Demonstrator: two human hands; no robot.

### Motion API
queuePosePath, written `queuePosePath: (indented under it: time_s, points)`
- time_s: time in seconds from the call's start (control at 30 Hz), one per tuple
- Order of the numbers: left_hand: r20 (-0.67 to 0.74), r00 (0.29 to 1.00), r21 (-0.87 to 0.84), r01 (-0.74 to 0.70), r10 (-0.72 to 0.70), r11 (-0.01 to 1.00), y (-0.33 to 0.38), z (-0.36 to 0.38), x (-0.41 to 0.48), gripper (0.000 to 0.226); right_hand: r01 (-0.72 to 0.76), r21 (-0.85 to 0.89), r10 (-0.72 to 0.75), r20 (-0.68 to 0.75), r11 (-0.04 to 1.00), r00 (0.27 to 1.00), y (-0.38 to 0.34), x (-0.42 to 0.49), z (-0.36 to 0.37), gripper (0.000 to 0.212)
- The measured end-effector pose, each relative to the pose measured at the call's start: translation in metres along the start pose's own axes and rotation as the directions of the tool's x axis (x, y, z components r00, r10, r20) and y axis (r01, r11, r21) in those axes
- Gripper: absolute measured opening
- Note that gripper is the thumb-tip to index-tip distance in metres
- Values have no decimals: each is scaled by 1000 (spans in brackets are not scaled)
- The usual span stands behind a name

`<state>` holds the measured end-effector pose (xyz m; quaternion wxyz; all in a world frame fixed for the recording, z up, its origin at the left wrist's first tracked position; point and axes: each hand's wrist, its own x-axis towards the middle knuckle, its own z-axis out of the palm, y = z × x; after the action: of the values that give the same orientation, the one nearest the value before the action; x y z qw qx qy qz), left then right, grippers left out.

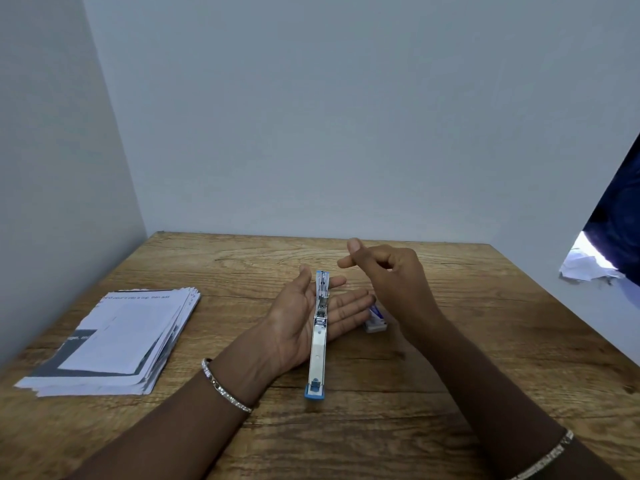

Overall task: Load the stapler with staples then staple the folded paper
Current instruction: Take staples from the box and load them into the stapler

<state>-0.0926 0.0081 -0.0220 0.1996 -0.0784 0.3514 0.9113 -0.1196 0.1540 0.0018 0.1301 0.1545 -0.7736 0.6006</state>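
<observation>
Loading step: your left hand (304,317), grip wide and palm up, cradles the opened stapler (319,336) above the desk (450,375).
Right hand (388,271): pinched; staples not discernible.
Folded paper (117,341): left, well apart.
Advice: seat the strip straight in the channel.

It looked like a plain desk corner in an office or study: a wood-grain worktop (485,341) pushed against bare pale walls (346,116), with a stack of printed sheets (114,344) (edges ragged) and a stapler (318,344).
</observation>
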Motion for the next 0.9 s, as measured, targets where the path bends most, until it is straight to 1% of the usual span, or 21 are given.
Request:
queuePosePath:
  time_s: [0.1,0.17,0.23,0.4,0.5,0.6,0.67,0.73,0.9]
  points:
    - [-7,1000,4,-8,8,1000,0,0,0,73,143,-124,-127,132,982,983,-3,-2,0,45]
    - [3,1000,18,-10,10,1000,0,1,-1,76,214,-202,-168,221,956,961,-3,-4,3,53]
    - [11,1000,41,-16,16,999,0,2,-1,78,251,-218,-189,270,943,944,-2,-6,5,55]
    - [37,999,156,-38,33,987,0,2,-1,77,334,-224,-260,306,916,916,2,-8,7,49]
    - [30,999,244,-49,43,969,1,3,-3,78,421,-275,-322,341,864,883,4,-8,8,48]
    - [15,999,332,-43,41,942,2,3,-4,74,463,-344,-358,327,817,875,7,-4,4,53]
    - [13,999,391,-33,30,920,3,3,-3,72,454,-375,-360,295,808,885,9,-2,0,54]
    - [33,999,387,-15,2,922,4,3,-3,72,437,-375,-352,273,818,895,11,0,-2,55]
    - [111,993,375,-2,-43,927,7,2,-7,76,450,-373,-360,288,811,887,12,1,1,52]
